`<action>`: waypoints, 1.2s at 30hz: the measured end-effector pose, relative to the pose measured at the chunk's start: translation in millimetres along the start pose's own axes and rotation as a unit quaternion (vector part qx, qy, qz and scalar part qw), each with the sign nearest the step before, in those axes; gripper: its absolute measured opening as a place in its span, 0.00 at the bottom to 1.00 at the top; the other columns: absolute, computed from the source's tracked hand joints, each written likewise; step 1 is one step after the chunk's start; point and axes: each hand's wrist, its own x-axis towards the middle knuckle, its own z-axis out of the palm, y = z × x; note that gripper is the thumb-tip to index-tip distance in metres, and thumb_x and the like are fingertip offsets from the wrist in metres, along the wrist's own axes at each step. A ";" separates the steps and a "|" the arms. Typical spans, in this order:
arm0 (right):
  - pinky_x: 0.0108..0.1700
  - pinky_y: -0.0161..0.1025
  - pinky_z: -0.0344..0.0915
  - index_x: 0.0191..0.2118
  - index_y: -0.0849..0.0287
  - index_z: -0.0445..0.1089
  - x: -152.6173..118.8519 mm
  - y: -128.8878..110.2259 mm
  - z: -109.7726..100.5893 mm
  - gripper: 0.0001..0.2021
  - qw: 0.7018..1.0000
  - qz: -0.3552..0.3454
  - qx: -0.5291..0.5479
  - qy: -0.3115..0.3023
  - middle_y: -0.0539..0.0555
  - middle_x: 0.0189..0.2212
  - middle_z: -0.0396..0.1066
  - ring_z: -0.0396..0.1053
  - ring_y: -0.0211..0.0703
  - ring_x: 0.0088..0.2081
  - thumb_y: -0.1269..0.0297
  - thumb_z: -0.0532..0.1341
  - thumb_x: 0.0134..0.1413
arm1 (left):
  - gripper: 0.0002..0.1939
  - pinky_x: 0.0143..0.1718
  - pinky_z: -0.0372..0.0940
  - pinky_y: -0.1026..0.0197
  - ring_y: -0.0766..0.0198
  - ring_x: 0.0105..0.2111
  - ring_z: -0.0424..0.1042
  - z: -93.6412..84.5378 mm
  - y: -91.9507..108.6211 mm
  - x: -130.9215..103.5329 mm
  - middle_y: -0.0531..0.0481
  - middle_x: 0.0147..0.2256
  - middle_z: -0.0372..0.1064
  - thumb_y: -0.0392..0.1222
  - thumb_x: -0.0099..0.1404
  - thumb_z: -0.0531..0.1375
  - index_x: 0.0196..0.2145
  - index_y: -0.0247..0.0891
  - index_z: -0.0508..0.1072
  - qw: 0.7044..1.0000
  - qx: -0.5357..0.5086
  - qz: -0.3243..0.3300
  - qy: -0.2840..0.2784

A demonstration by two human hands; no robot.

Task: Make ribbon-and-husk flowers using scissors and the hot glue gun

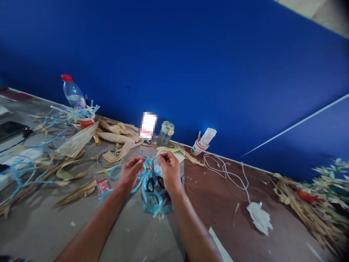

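Note:
Both of my hands are raised over a tangle of light-blue ribbon on the grey part of the table. My left hand is closed in a pinch; what lies at its fingertips is too small to make out. A short way across, my right hand pinches a thin pale strip between thumb and forefinger. Scissors with black handles lie on the ribbon between the hands, partly covered by the right one. Just left of my left wrist is a small red-and-white packet.
Dried corn husks spread across the left and back. A red-capped bottle, a lidded jar, a bright blurred-out screen and a white cup stand along the blue wall. White cable and crumpled tissue lie right.

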 end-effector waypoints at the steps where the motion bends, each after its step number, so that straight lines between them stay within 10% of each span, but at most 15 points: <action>1: 0.32 0.34 0.60 0.26 0.59 0.65 0.7 -0.5 1.0 0.07 1.000 0.002 0.000 -0.001 0.47 0.23 0.64 0.60 0.35 0.27 0.61 0.61 0.45 | 0.12 0.21 0.54 0.68 0.74 0.18 0.56 0.0 -0.3 -0.1 0.56 0.19 0.63 0.43 0.45 0.71 0.26 0.34 0.76 1.000 0.004 0.002 -0.004; 11: 0.31 0.33 0.59 0.26 0.59 0.65 -0.1 -4.1 6.3 0.07 1.000 0.023 0.008 0.003 0.46 0.22 0.63 0.59 0.35 0.26 0.61 0.61 0.44 | 0.16 0.21 0.54 0.68 0.75 0.16 0.51 1.2 1.9 -1.3 0.59 0.15 0.53 0.52 0.49 0.68 0.23 0.34 0.76 1.000 0.000 -0.017 -0.017; 19: 0.28 0.32 0.58 0.25 0.59 0.64 0.1 -2.9 11.3 0.07 0.999 0.039 0.020 0.027 0.46 0.20 0.61 0.57 0.33 0.24 0.61 0.60 0.43 | 0.13 0.27 0.61 0.67 0.71 0.22 0.64 0.7 4.2 -0.2 0.52 0.25 0.68 0.37 0.44 0.71 0.30 0.34 0.77 0.999 -0.047 -0.012 -0.021; 36: 0.27 0.33 0.54 0.23 0.59 0.63 -6.6 16.1 17.6 0.06 0.995 0.071 0.066 0.014 0.44 0.19 0.58 0.54 0.33 0.23 0.64 0.61 0.43 | 0.12 0.22 0.61 0.67 0.73 0.18 0.63 -2.8 4.3 1.2 0.54 0.21 0.68 0.39 0.43 0.72 0.25 0.33 0.76 0.998 -0.060 -0.028 0.018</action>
